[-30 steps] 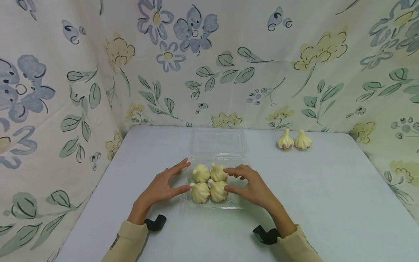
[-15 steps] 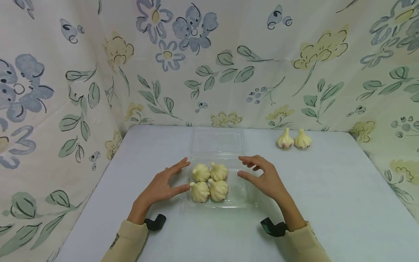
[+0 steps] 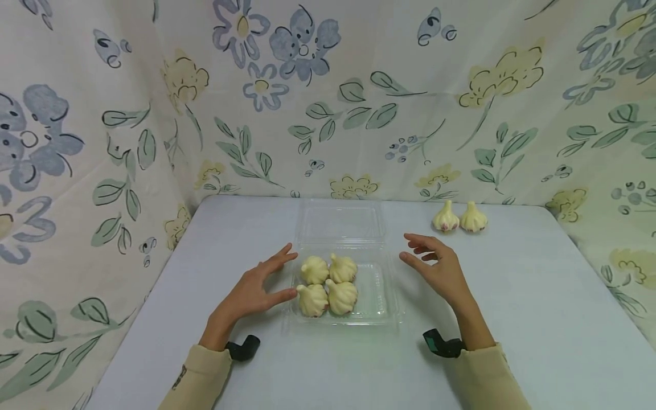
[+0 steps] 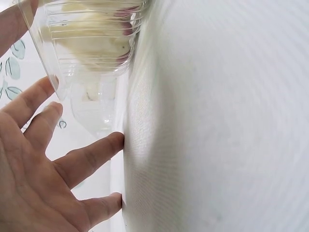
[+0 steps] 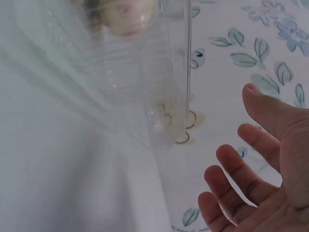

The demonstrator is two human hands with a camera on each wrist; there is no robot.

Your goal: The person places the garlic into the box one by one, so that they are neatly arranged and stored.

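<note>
A clear plastic clamshell box [image 3: 373, 290] lies open on the table, its lid [image 3: 340, 223] folded back. Several garlic bulbs [image 3: 342, 297] sit in two rows in its left part; the right part is bare. My left hand [image 3: 253, 293] is spread at the box's left side. In the left wrist view, its fingers [image 4: 36, 99] touch the rim while others rest on the table. My right hand [image 3: 443, 270] hovers right of the box, fingers loosely bent and holding nothing. In the right wrist view, it is apart from the box wall [image 5: 130, 72].
Two more garlic bulbs, one [image 3: 446, 217] beside the other [image 3: 474, 218], stand at the back right of the white table [image 3: 523, 307]. A flowered curtain [image 3: 359, 114] hangs behind the table and along its sides.
From over the garlic bulbs in the box, my right hand has moved right, past the box's right edge. My left hand stays at the left side. The bulbs have not moved.
</note>
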